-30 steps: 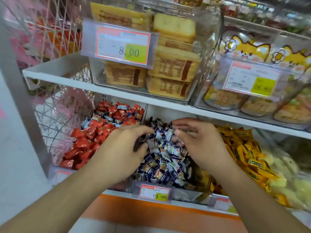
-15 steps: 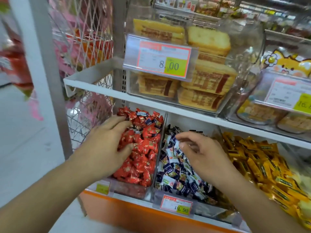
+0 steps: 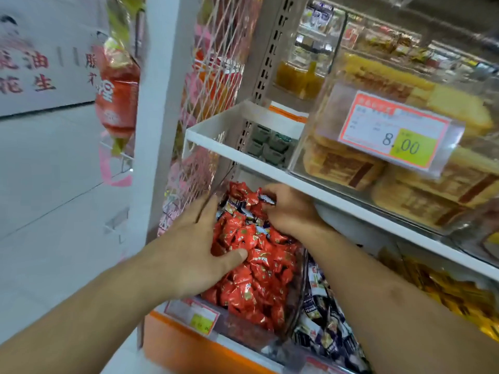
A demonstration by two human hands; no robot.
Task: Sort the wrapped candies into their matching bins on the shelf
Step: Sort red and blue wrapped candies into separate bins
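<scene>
Left hand: your left hand (image 3: 189,247) lay spread over the red candies (image 3: 256,265), fingers straight, thumb pressing the heap.
Right hand: your right hand (image 3: 286,209) pinched a dark-blue candy (image 3: 267,198) at the back of the red bin (image 3: 243,330) — a stray.
Where it belonged: likely the dark-blue bin (image 3: 324,327) just beside.
Handling: probably light, crinkly and slippery — best held by a twisted wrapper end.
Axis: it appeared to lie roughly left-right; exact pointing was too blurred to tell.
</scene>
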